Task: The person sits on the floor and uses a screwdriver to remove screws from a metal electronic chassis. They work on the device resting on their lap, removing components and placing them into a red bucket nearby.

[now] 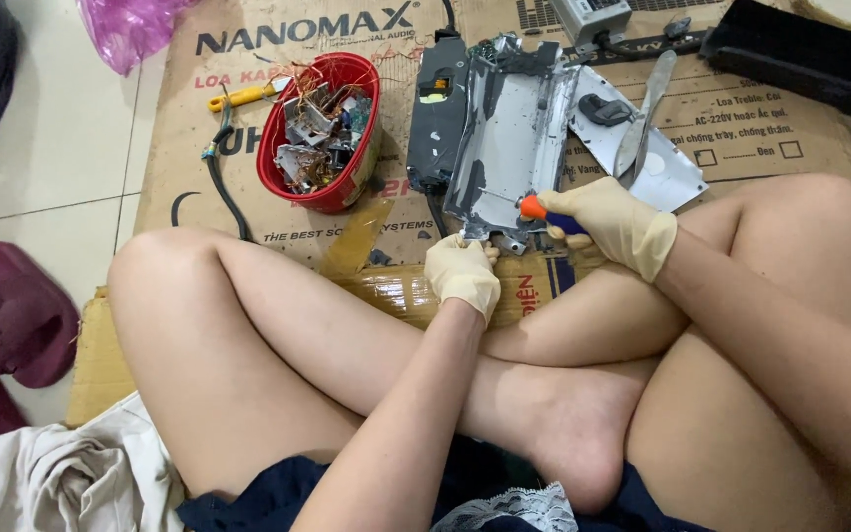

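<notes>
Head view looks down on a person seated cross-legged on flattened cardboard [278, 222] laid over the floor, both hands in pale latex gloves. The right hand [608, 222] is clenched around a screwdriver [536, 208] with an orange and blue handle, its fingers curled fully closed about the grip; the tip is hidden against the lower edge of a silver metal chassis [509, 138], so whether it sits in a screw cannot be told. The left hand [462, 271] pinches the chassis at its near bottom corner, fingers closed on the sheet edge. The chassis lies on the cardboard just beyond the shins, between a black housing part [437, 103] on its left and a grey plate [657, 163] on its right. A red bowl [322, 133] of scrap metal and copper wire stands further left, with a yellow-handled tool [238, 97] beside it. To work this well, I judge the left hand should press the chassis flat so it cannot slide, and the driver should stay in line with the fastener, away from the sharp sheet edges.
</notes>
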